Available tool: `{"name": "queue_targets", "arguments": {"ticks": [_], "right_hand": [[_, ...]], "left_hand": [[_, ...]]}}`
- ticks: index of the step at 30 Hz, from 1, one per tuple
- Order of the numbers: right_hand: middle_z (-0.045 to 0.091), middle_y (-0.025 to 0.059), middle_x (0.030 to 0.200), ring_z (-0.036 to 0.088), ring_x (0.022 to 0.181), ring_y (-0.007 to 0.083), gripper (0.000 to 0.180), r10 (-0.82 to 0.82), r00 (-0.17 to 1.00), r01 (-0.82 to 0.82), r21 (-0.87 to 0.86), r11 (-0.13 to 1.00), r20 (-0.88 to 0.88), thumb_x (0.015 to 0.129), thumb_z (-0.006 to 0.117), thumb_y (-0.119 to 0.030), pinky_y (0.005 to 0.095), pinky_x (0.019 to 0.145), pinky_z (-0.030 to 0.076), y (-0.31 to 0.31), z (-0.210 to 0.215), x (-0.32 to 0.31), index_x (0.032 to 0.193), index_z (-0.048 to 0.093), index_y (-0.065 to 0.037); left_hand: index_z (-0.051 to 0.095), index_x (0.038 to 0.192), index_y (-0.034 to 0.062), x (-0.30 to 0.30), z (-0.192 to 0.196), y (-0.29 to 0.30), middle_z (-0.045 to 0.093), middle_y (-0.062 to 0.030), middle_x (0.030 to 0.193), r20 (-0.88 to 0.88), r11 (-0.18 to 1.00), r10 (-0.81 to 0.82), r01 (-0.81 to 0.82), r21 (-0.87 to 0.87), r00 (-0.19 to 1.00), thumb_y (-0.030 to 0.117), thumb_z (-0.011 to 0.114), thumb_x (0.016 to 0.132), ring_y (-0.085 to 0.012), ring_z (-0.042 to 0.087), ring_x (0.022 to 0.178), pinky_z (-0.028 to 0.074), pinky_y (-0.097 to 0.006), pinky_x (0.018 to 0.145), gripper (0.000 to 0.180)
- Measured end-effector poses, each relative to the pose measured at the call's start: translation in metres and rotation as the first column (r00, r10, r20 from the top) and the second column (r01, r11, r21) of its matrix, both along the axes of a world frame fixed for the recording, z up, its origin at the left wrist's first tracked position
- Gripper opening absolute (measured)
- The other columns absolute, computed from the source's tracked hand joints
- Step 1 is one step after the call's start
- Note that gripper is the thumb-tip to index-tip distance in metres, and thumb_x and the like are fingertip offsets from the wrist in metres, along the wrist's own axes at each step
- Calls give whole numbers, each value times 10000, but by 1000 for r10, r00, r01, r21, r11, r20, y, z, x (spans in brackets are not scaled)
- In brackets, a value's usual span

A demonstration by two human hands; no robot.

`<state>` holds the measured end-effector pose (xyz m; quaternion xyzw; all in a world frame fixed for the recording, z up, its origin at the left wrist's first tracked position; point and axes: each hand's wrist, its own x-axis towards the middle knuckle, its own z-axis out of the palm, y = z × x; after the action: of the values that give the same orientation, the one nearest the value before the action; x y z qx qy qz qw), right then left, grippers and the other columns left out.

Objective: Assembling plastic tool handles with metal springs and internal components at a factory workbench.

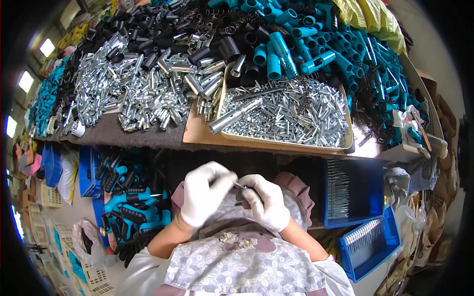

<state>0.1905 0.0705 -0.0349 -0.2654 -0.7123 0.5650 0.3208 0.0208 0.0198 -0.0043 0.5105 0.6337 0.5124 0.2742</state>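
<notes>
In white gloves, both of my hands meet over my lap, just in front of the bench edge. My left hand (pixel 203 193) is closed, its thumb and forefinger pinched at one end of a small dark grey metal pin (pixel 240 186). Curled around the other end of that pin are the fingers of my right hand (pixel 268 203). The glove hides most of the piece, so its full shape cannot be made out. Ahead, on the bench, stands a shallow cream tray (pixel 276 141) heaped with small metal pins and balls; a silver tube (pixel 236 116) lies across its left rim.
Silver sleeves (pixel 143 93), black tubes (pixel 143 29) and teal tubes (pixel 316 44) are piled on the bench. Teal-and-black tool handles (pixel 133 207) fill a space at my left. Blue bins (pixel 353 224) with rows of metal rods stand at my right.
</notes>
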Motion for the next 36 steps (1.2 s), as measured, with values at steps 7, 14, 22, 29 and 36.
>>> {"name": "queue_targets", "arguments": {"ticks": [7,14,22,29,36], "right_hand": [[643,102,813,640,706,172,131,-28,998,33,73,997,-64,940,571,-34,299,683,529,2,-4,-5,1055,623,3],[661,105,994,597,700,116,366,-42,938,-237,-723,649,-345,983,583,-161,247,617,499,6,-4,-2,1282,556,48],[630,31,820,554,645,70,249,-159,979,55,-589,807,-126,916,655,-57,230,580,467,1,1,-11,1145,629,37],[601,-11,764,500,623,33,177,-263,952,127,-584,802,-155,899,668,-59,198,557,403,4,-6,-7,1063,650,9],[519,-16,684,423,560,47,150,-394,865,97,-667,739,-311,884,649,-116,213,514,325,9,-14,3,974,607,-4]], "left_hand": [[694,779,-9,-1,7,-7,675,-103,752,-152,983,-109,129,132,982,5,720,808,-159,651,659,488,-273,602,41],[683,862,-33,-14,-10,4,595,3,669,370,995,34,4,-101,929,53,669,916,-36,501,566,386,-209,501,103],[672,882,-22,-5,-11,5,571,15,645,480,987,113,-45,-151,870,68,654,939,-19,458,527,346,-188,469,108],[692,911,-12,0,-15,2,616,9,699,439,1000,-4,13,-17,898,33,664,927,-25,503,589,391,-191,517,56],[694,891,-14,-18,6,19,599,14,674,384,995,-21,-17,94,923,78,659,943,-26,506,564,383,-188,504,111]]}}
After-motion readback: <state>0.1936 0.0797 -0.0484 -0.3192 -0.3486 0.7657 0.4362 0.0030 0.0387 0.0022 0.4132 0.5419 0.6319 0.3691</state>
